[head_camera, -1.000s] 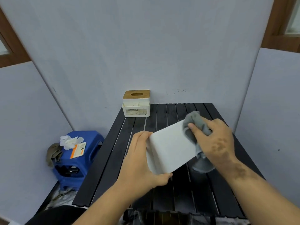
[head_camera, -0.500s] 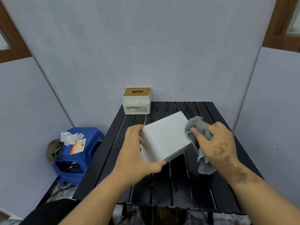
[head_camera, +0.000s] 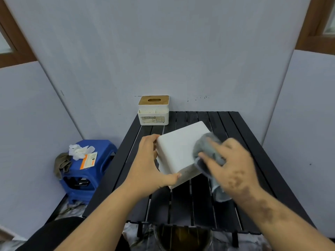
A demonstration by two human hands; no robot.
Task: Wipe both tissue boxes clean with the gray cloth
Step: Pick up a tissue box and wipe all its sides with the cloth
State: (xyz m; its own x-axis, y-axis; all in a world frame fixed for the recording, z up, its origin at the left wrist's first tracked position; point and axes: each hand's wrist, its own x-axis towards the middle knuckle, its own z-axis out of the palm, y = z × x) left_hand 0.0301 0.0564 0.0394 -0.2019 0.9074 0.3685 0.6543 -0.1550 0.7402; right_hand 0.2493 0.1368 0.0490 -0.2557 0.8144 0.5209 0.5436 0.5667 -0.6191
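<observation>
I see white tissue box [head_camera: 178, 151] tilted above black slatted table [head_camera: 243, 142], long axis near-left to far-right | left hand [head_camera: 150, 171] grips its left edge | right hand [head_camera: 233, 165], blurred, clutches gray cloth [head_camera: 208, 153] against its right side | second tissue box [head_camera: 153, 110] upright at far-left table edge

**Table space around the wiping**

A second tissue box [head_camera: 153, 110] stands at the black slatted table's [head_camera: 241, 134] far left corner, against the wall. Bare slats lie right and near. A blue stool [head_camera: 101, 147] crowds the table's left side.
</observation>
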